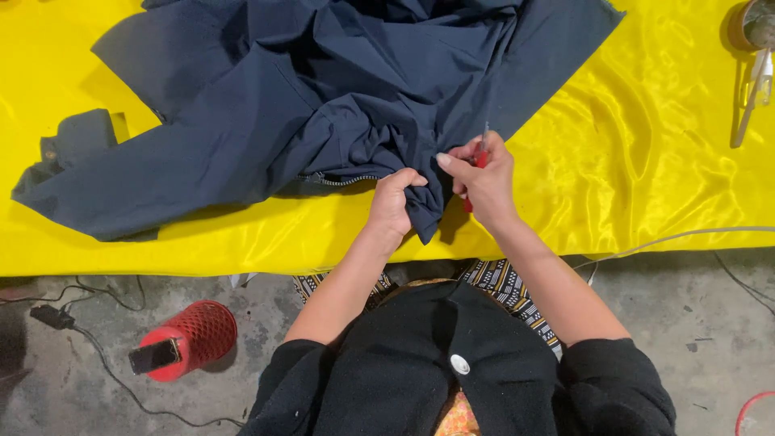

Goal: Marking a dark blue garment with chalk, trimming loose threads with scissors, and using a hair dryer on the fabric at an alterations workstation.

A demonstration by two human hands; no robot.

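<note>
Yellow satin cloth [646, 161] covers the table, with a crumpled navy jacket [307, 105] spread across it. Left hand [393, 202] is fisted around a bunch of the jacket's fabric at the near table edge; right hand [484, 173], just beside it, pinches a thin red-handled tool [479, 161], possibly a seam ripper. Red mesh cone [190, 337] lies on the concrete floor [694, 323].

A table is covered by glossy yellow cloth [646, 161] (wrinkled, catching the light). Below it, grey concrete floor [694, 323] is crossed by black cables [105, 355]; a red mesh cone [194, 335] lies there.
</note>
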